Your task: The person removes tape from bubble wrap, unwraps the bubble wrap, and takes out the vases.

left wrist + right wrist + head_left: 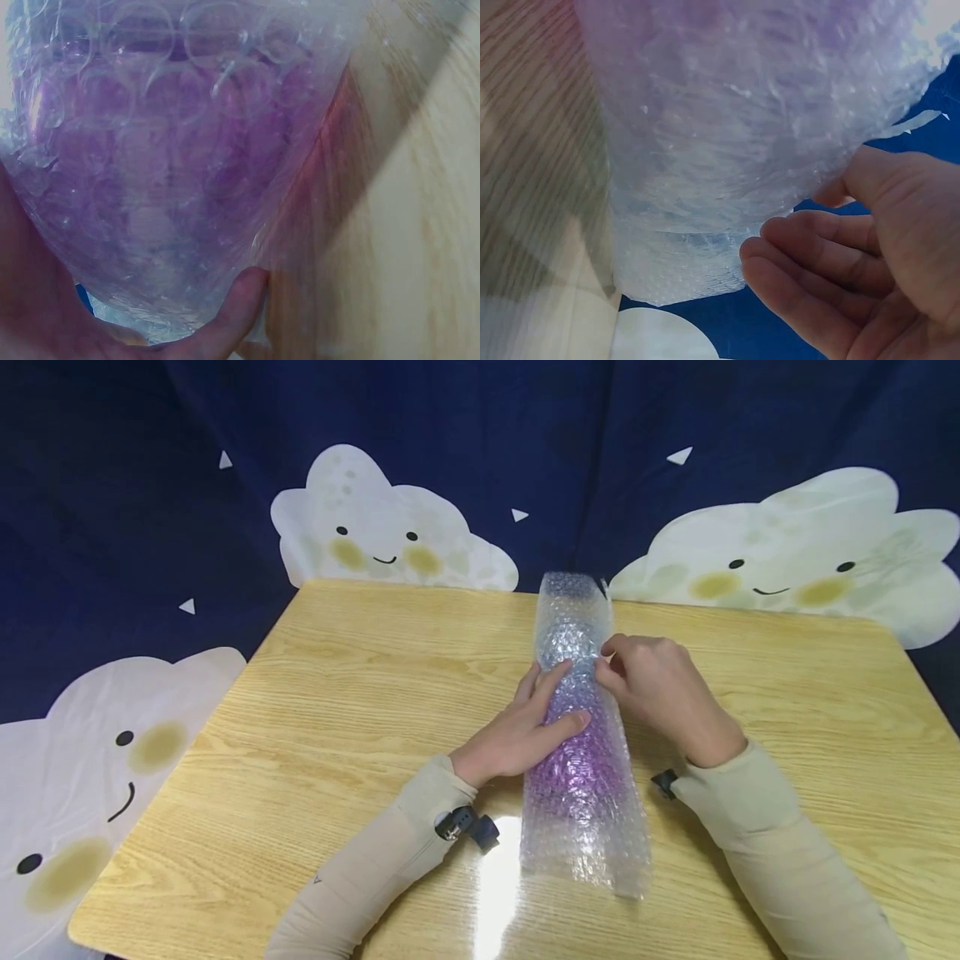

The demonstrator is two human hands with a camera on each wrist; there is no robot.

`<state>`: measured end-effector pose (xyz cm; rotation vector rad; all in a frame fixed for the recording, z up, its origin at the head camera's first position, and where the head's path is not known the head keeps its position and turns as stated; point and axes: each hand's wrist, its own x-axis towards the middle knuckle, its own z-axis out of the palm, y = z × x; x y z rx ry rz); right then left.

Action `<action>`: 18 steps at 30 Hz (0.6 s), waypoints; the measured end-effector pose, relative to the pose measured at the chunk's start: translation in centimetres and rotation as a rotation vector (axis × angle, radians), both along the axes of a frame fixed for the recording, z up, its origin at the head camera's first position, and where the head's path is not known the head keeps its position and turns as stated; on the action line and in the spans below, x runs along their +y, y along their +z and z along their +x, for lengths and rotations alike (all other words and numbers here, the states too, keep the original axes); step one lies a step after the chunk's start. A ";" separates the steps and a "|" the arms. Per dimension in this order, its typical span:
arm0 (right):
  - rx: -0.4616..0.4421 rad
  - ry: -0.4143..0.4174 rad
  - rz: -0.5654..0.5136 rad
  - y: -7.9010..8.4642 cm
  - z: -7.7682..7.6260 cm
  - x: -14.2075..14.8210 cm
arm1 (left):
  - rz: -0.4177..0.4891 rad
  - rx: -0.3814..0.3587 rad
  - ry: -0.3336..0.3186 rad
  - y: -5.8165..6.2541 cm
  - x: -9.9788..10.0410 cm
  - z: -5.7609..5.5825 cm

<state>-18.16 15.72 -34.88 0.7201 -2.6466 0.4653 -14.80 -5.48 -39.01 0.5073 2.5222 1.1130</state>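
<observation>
A long bundle of clear bubble wrap (581, 839) lies lengthwise on the table, around something purple at its near half and silvery blue further up. What is inside cannot be made out through the bubbles. My left hand (517, 735) rests on the bundle from the left, thumb and fingers spread across it. In the left wrist view, the purple part (172, 142) fills most of the picture above that hand. My right hand (660, 685) pinches the right edge of the wrap near its upper part, fingers bent. The right wrist view shows the fingers (817, 292) at that edge.
The bundle is on a light wood-grain table (360, 693). Behind it hangs a dark blue curtain (465, 427) with white smiling clouds (390, 527). A thin pale strip (915, 124) sticks out from the wrap by the right thumb.
</observation>
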 end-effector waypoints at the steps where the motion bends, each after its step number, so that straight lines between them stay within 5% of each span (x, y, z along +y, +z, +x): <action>1: -0.007 -0.003 0.001 0.1 0.0 0.0 | 0.000 -0.002 0.000 0.0 0.0 0.0; 18: -0.088 -0.037 0.027 0.5 -0.5 -0.4 | 0.001 -0.002 0.002 0.0 0.0 0.0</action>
